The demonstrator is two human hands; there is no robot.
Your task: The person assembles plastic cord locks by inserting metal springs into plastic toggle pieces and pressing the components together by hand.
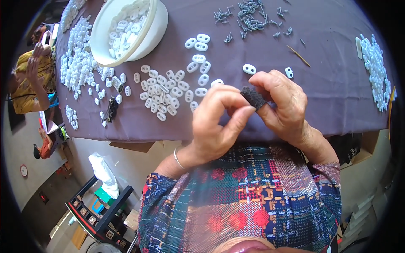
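Near the table's front edge, my two hands are close together. A rough black wrap (254, 99) covers the thumb of my right hand (287, 103). Finger and thumb of my left hand (217, 122) close at the end of this wrap. The right fingers curl in, and anything inside them is hidden. Just beyond lie a white oval piece with two dark holes (249, 69) and a similar piece (289, 72) by the right knuckles. Several larger two-holed white ovals (199, 58) are scattered ahead of my left hand, with a heap of smaller ones (162, 92) to their left.
Small metal springs (252, 17) lie at the far side, near a thin yellowish stick (298, 56). A white tub (159, 31) of white pieces stands far left, beside a loose heap (78, 59). Another heap (375, 71) is far right. People (31, 80) sit at left.
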